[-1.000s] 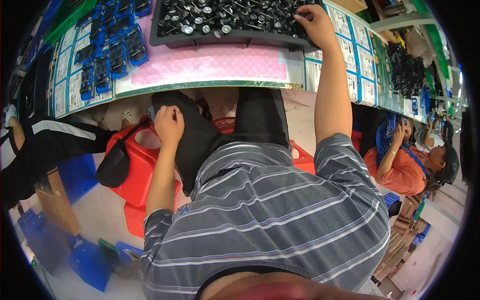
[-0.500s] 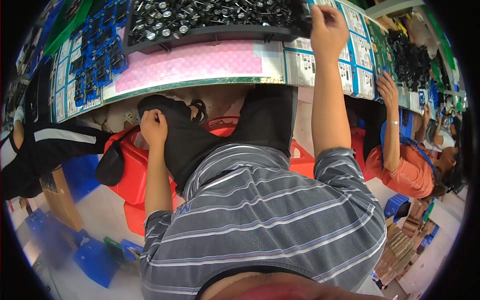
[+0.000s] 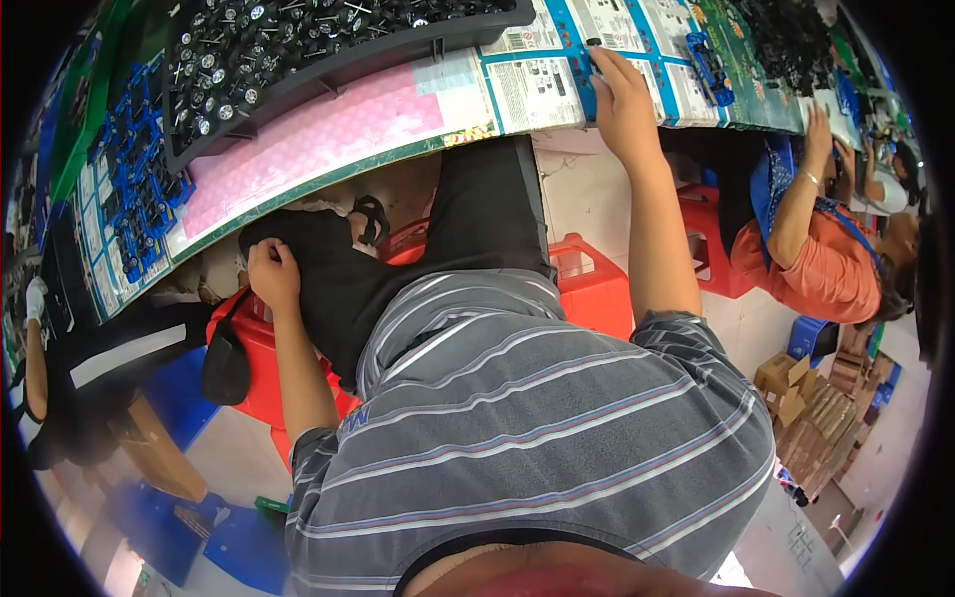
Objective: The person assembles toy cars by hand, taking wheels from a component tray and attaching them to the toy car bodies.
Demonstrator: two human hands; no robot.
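My right hand [image 3: 629, 114] is stretched over the table, thumb and fingers closed around a small black part [image 3: 594, 43] that shows at the fingertips. Its kind is too small to tell. Beneath that hand lie flat printed sheets with blue borders [image 3: 532, 92]. To its right on the sheets rests a blue toy car chassis [image 3: 708, 68]. My left hand [image 3: 274, 274] lies on my left thigh with its fingers curled; whatever is inside, if anything, is hidden. A black tray [image 3: 343, 85] full of small wheels on metal axles stands at the back left.
Several blue chassis [image 3: 144, 189] crowd the table's left end. Pink bubble wrap [image 3: 318, 139] covers the middle front. A co-worker in an orange shirt [image 3: 811, 264] sits at the right, near a heap of black parts [image 3: 786, 40]. Red stools [image 3: 592, 284] stand under and beside me.
My right hand has moved from the tray's right end onto the printed sheets. The co-worker's hand has drawn away from the blue chassis. The view has turned; my left hand stays on my thigh.
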